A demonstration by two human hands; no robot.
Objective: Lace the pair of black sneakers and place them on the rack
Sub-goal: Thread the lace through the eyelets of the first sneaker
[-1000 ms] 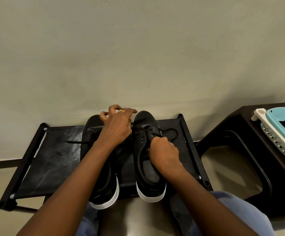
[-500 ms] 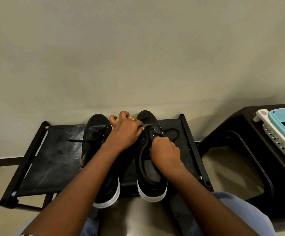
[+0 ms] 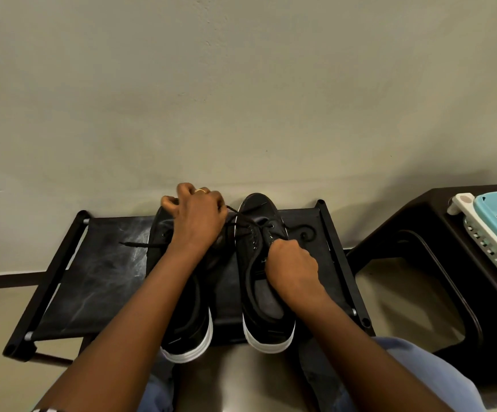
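Sneakers (image 3: 266, 272) sit on rack (image 3: 92, 278).

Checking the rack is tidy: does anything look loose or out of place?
Yes. A loose lace end from the left sneaker trails sideways across the rack, and both sneakers' heels overhang its front edge. Lacing is unfinished.

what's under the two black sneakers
Both sneakers, left and right, sit on the black fabric shelf of the rack, their white heels overhanging its front edge. The fabric directly beneath them is hidden, as is most of the left sneaker under the left hand.
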